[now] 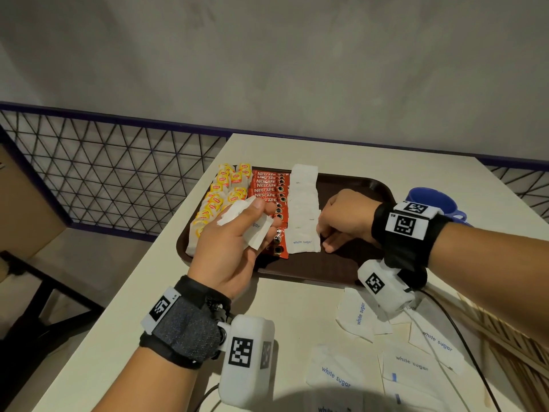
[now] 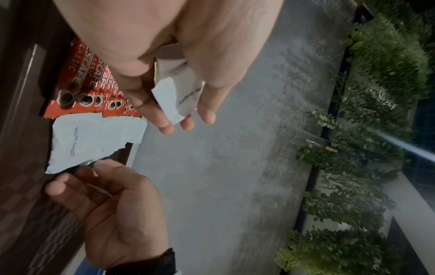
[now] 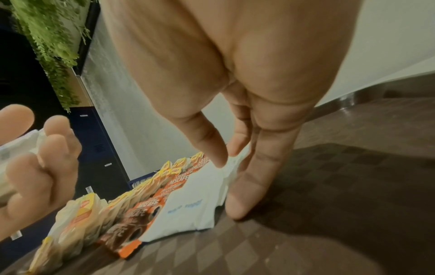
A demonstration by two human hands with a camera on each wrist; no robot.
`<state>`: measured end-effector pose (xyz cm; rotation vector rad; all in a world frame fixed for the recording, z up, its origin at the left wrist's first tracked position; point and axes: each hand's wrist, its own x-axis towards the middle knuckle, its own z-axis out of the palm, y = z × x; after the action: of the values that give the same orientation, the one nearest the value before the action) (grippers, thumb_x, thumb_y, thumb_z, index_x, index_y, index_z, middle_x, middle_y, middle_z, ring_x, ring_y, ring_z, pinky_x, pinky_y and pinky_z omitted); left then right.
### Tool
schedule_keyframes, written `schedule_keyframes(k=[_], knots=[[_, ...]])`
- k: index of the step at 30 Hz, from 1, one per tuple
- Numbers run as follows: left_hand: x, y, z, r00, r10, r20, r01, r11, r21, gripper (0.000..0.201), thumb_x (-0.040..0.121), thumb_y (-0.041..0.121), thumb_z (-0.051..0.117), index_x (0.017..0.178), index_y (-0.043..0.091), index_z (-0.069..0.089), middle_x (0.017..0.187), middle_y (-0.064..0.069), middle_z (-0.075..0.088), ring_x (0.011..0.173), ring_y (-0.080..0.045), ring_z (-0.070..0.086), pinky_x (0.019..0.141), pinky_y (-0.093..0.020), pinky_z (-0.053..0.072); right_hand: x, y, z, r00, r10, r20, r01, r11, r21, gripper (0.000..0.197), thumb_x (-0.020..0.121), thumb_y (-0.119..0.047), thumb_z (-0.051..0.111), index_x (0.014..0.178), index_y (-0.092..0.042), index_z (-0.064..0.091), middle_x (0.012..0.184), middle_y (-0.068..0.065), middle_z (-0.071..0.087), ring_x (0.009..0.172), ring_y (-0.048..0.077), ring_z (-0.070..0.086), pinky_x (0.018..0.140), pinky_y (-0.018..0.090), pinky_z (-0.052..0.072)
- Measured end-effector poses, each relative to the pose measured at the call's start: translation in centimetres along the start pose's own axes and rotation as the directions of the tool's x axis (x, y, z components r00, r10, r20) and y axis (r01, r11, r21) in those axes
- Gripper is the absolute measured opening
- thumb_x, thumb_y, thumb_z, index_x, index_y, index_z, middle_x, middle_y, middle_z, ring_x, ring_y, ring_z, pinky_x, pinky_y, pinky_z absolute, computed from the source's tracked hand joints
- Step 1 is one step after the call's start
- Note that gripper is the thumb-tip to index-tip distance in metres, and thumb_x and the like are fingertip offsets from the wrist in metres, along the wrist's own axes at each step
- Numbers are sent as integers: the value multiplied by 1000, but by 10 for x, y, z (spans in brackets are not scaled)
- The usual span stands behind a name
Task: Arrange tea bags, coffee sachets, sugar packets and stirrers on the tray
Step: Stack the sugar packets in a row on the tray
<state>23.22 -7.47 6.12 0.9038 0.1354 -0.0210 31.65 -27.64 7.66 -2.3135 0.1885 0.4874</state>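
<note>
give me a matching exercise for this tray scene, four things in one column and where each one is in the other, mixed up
Things:
1. tea bags
2. coffee sachets
3. blue mug
4. wooden stirrers

Places:
A. on the table, just past the tray's right edge
B. leftmost row on the tray
C. on the table, near right, off the tray
D. tray row between the tea and the sugar packets

Pairs: 1-B, 2-D, 3-A, 4-C

left hand (image 1: 230, 242): raised palm-up, thumb and curled fingers pinching white sugar packets (image 1: 252, 223) | right hand (image 1: 344, 220): lowered, knuckles up, fingertips (image 3: 242, 202) pointing down, touching the tray (image 1: 350, 181) beside the sugar row | both wrists strapped with black bands
</note>
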Motion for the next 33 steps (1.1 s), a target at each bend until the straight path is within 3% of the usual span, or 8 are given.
schedule_keyframes(k=[3,7,15,23,28,33], knots=[[0,0,0,1000,0,-4,0,1000,-3,15,96,15,67,105,4,71,99,-14,75,86,-25,71,72,-26,60,1,-3,-4,998,4,-65,-2,999,39,7,93,3,57,95,4,63,96,25,73,72,30,74,68,38,65],[-1,1,0,1000,0,-8,0,1000,-4,14,97,14,67,107,5,71,101,-15,75,85,-25,71,73,-28,61,1,-7,-3,997,28,-65,-22,995,93,22,91,8,51,108,7,64,102,21,72,81,36,77,83,50,64],[-1,1,0,1000,0,-12,0,1000,2,17,97,15,66,110,4,70,100,-14,75,86,-25,70,74,-28,60,4,-6,0,998,3,-68,7,988,151,21,88,10,52,94,13,71,87,23,75,79,38,77,82,51,64],[0,1,0,999,-26,-29,26,1000,-4,20,97,16,66,114,6,69,103,-15,76,89,-27,71,90,-38,55,2,-1,-2,999,19,-49,-11,987,159,21,92,9,53,106,16,68,88,26,73,86,45,75,82,52,64],[4,0,-1,995,-76,-61,72,996,-58,25,97,9,65,121,2,65,109,-20,76,92,-31,73,81,-34,60,6,3,-5,998,16,-63,-6,988,154,19,92,7,55,102,16,68,88,26,74,83,43,76,80,51,65],[0,4,2,986,-157,-60,144,972,-185,31,92,-11,42,114,-4,61,106,-23,74,94,-37,74,102,-43,53,24,1,-12,993,15,-118,3,988,152,17,98,1,56,105,9,69,103,22,72,89,36,74,88,48,63]])
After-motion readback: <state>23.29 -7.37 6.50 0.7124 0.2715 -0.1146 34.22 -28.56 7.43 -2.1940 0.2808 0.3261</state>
